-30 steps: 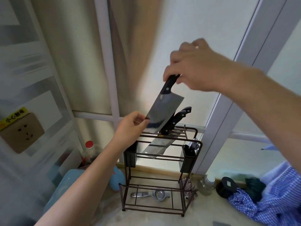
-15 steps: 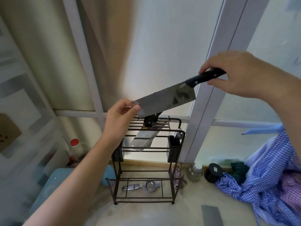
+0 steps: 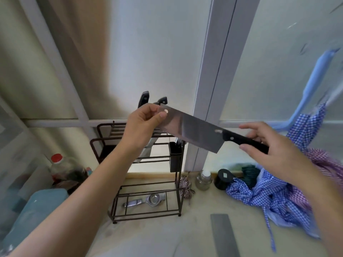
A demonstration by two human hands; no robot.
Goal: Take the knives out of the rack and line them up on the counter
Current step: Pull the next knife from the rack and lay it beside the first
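I hold a cleaver (image 3: 194, 129) with a wide steel blade and black handle in the air in front of the rack. My right hand (image 3: 274, 147) grips its handle, and my left hand (image 3: 143, 125) pinches the blade's far end. The dark metal wire rack (image 3: 148, 184) stands on the counter behind and below. Two more black knife handles (image 3: 143, 98) stick up from its top, and part of a blade shows behind my left wrist. The cleaver slopes down to the right.
A lemon squeezer (image 3: 146, 200) lies on the rack's bottom shelf. Blue and purple checked cloths (image 3: 282, 191) are piled at right, beside a small steel jar (image 3: 204, 179) and a black lid (image 3: 223, 178). A red-capped bottle (image 3: 59, 166) and a blue container (image 3: 37, 210) sit at left. A grey strip (image 3: 223, 236) lies on the beige counter (image 3: 154, 236).
The cleaver has come out of the rack, swung from upright to nearly level, and dropped lower and to the right. Both hands stay on it.
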